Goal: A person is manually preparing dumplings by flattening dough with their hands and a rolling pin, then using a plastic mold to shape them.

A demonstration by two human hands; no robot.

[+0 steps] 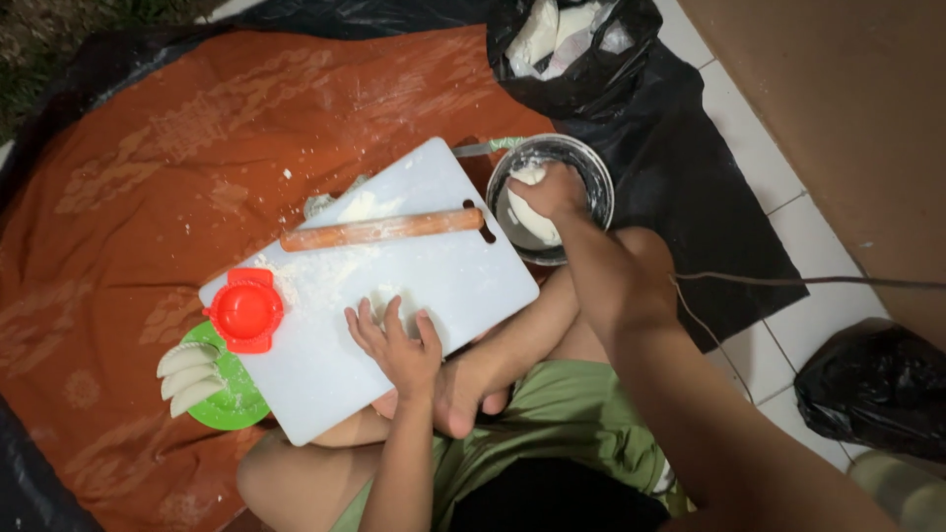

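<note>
Dough point(532, 219) lies as a white lump inside a round metal bowl point(599, 182), which stands on the floor at about two o'clock from the white cutting board point(443, 286), just beside its far right corner. The right hand point(545, 193) reaches down into this bowl and its fingers are curled around the upper part of the dough, grasping it. The left hand point(396, 343) rests flat on the near edge of the cutting board, at about six o'clock of it, with the fingers spread and released, holding nothing.

The board rests on the crossed legs of the person and is dusted with flour. A wooden rolling pin point(382, 230) lies across its far part, at about twelve o'clock from the left hand, well apart from it. A red round dumpling press point(244, 310) sits on the left corner of the board, at about nine o'clock from the left hand. Just beside the press, at about seven o'clock of it, a green plate point(241, 399) is partly under the board and carries three folded white dumplings point(187, 377).

An orange patterned cloth point(177, 167) covers the floor under the board. At about twelve o'clock from the bowl, a black plastic bag point(576, 69) is open and shows white packets inside. Another black bag point(872, 389) lies on the white tiles at about four o'clock from the bowl, well apart.
</note>
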